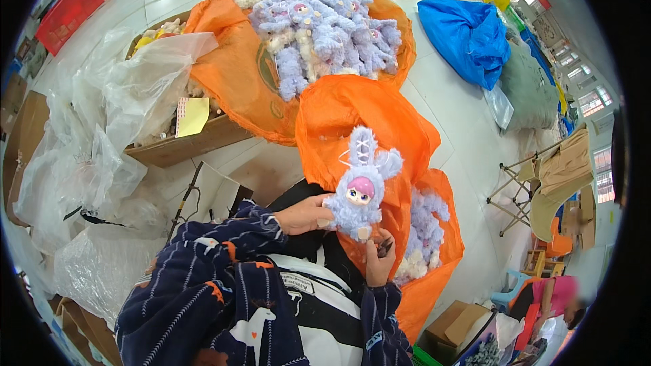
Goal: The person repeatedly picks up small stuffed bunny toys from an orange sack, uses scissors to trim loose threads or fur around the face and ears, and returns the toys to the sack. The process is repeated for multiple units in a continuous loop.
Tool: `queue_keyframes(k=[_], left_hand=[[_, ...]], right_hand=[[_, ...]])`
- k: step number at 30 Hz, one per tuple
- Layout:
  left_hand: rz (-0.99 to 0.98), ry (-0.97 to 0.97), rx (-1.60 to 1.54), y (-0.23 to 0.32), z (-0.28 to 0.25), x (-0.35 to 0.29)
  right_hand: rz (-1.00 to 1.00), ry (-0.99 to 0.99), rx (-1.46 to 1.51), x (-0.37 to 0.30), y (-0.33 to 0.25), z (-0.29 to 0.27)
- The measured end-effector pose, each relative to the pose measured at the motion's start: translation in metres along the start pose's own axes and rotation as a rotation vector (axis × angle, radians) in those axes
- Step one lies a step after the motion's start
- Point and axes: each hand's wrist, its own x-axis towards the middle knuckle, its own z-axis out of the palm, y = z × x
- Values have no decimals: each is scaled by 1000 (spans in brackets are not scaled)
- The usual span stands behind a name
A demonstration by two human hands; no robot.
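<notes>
A fluffy lilac rabbit doll faces up in front of me, with pink hair, a smooth doll face and long ears with white lacing. My left hand is closed on its left-hand side in the picture, thumb on the fur. Just below the doll's foot, my right hand is closed round a small dark object, too small to identify. Under the doll lies an orange sack. Many similar lilac dolls are heaped in a larger orange sack beyond, and more dolls show in the sack at right.
Clear plastic sheeting spreads at left, beside a cardboard box bearing a yellow paper. A blue sack stands far right, with a folding chair nearer. A person in pink is at lower right, near cardboard boxes.
</notes>
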Motion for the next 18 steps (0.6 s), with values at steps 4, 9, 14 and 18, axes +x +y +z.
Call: queue_keyframes(k=[4, 9, 14, 18], left_hand=[[165, -10, 15, 54, 5, 0], [661, -95, -56, 201, 26, 57], [720, -247, -71, 224, 65, 88], [550, 100, 999, 122, 15, 102]], right_hand=[[110, -7, -115, 5, 16, -16], [144, -63, -113, 8, 25, -16], [121, -51, -138, 14, 36, -30], [189, -19, -35, 16, 22, -26]])
